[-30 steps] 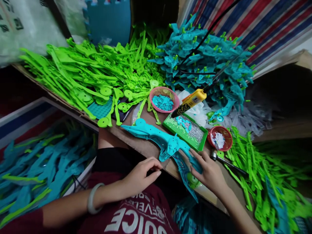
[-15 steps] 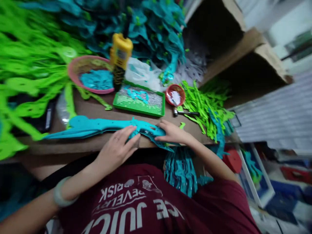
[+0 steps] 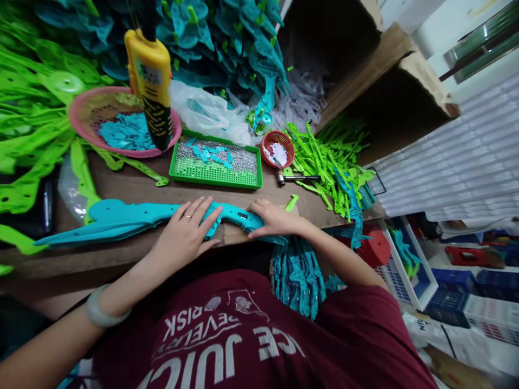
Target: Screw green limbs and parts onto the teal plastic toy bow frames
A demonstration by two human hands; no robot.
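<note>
A long teal plastic toy gun shell (image 3: 133, 219) lies along the table's front edge, its broad end to the left. My left hand (image 3: 184, 229) grips it around the middle, fingers over the top and thumb on the near side by a guard-like loop. Around its narrower right end my right hand (image 3: 273, 217) is closed, just past a small slot with something dark in it. The palms and fingers hide parts of the shell.
Behind the shell stand a green tray (image 3: 214, 181) of small metal pieces and teal bits, a pink basket (image 3: 77, 116), a yellow-and-black tool (image 3: 152, 81) and a red basket (image 3: 279, 162). A hammer (image 3: 300, 177) lies beside green strips (image 3: 320, 162). Cardboard boxes (image 3: 365, 81) stand at right.
The view has shifted and sharpened. My left hand has slid leftward along the shell a little, and its fingers lie closer together. My right hand stays at the right end.
</note>
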